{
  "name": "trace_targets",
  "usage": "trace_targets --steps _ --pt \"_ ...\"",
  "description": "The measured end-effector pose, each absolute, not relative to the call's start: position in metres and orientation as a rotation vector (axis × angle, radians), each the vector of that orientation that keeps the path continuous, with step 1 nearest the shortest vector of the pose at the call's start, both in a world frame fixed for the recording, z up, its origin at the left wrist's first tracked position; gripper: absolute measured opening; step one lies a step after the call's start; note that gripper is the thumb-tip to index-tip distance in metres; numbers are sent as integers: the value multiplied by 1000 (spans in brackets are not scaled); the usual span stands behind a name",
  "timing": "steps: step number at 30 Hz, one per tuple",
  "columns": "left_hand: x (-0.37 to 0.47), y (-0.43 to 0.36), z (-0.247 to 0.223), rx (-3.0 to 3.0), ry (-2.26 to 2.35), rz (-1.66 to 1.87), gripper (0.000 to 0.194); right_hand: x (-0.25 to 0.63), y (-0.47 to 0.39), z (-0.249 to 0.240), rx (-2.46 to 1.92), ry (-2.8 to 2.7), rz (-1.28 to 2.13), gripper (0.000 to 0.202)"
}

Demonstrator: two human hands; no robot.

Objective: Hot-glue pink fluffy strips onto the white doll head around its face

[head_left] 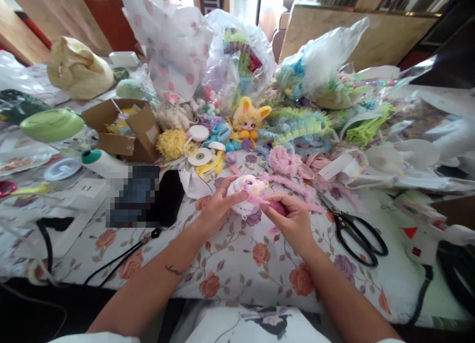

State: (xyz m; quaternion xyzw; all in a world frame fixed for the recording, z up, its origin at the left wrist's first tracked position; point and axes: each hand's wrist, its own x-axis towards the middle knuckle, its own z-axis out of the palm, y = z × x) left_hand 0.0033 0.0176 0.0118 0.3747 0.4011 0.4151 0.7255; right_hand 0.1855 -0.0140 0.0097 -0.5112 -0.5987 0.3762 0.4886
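Note:
A small white doll head (237, 186) with a painted face is held over the floral tablecloth in front of me. My left hand (224, 200) wraps round it from the left, thumb pressed across its front. At its right, my right hand (288, 212) pinches a pink ribbon (258, 199) that lies against the doll's lower face. A dark pink piece (277, 207) sits by the right fingers, partly hidden. Pink fluffy trim (293, 185) lies just behind the right hand.
Black-handled scissors (356, 234) lie to the right, near a glue gun (419, 234). A dark phone (165, 199) lies left. Behind stand a yellow-eared doll (248, 119), a cardboard box (124, 130), ribbon rolls (200, 156) and plastic bags (170, 46).

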Motion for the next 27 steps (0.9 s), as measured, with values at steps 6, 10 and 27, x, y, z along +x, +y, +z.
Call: trace_targets --steps 6,10,27 --pt "4 19 1 639 721 877 44 188 -18 16 -1195 -1429 868 11" --pt "5 18 -2 550 689 893 32 188 -19 17 -1162 -1417 838 7" --pt "-1 17 1 556 571 800 29 193 -24 21 -1059 -1387 921 10"
